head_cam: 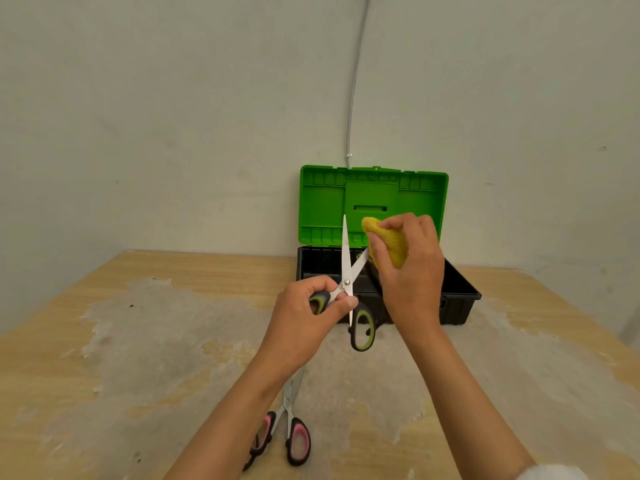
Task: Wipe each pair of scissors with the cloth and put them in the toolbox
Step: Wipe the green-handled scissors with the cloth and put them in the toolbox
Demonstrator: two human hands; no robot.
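Observation:
My left hand (308, 315) grips one handle of the green-and-black scissors (346, 268), held up in front of the toolbox with the blades spread apart. The other handle hangs free below. My right hand (412, 268) holds a yellow cloth (389, 242) bunched against the right-hand blade. The toolbox (460, 289) is black with a green lid (374, 204) standing open against the wall. A pink-and-black pair of scissors (289, 426) lies on the table near me, partly under my left forearm.
The wooden table (138, 358) has a worn, grey patchy top. A pale wall stands right behind the toolbox, with a thin cable (353, 109) running down it. The inside of the toolbox is mostly hidden by my hands.

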